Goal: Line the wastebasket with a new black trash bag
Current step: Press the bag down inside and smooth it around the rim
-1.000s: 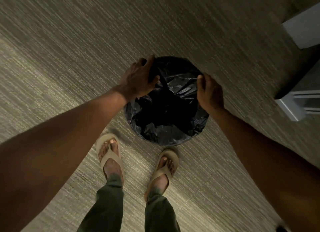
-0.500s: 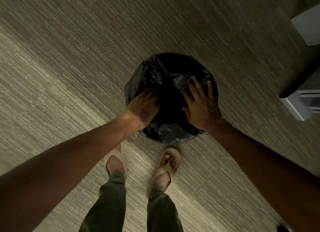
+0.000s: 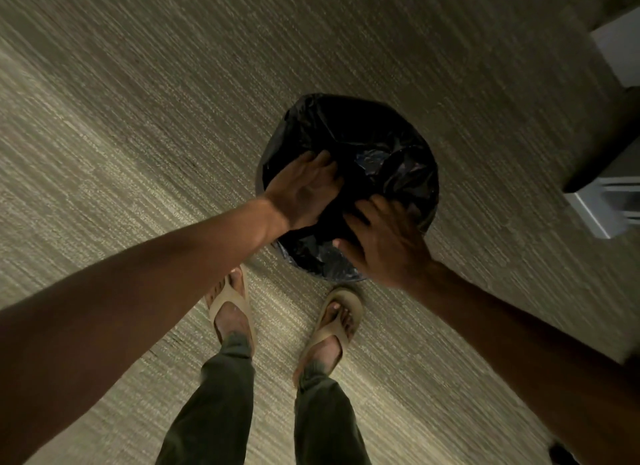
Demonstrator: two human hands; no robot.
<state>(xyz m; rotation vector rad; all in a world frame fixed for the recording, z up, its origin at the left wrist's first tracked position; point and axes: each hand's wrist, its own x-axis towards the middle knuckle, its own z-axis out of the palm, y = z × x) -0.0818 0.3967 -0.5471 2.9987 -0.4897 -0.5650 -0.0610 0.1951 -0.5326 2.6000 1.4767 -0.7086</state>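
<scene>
The trash bag (image 3: 377,145) is glossy black with faint bluish-grey glints on its creases. The carpet (image 3: 156,118) is olive-beige, finely streaked in thin pale and dark lines. The sandals (image 3: 230,300) are tan, the trousers (image 3: 214,405) dark olive green. The furniture (image 3: 602,204) at the right edge is pale grey-white.

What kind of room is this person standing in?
Probably a carpeted indoor room, perhaps an office or hotel room: ribbed carpet, a small bag-lined wastebasket, and pale furniture at the edge.
</scene>
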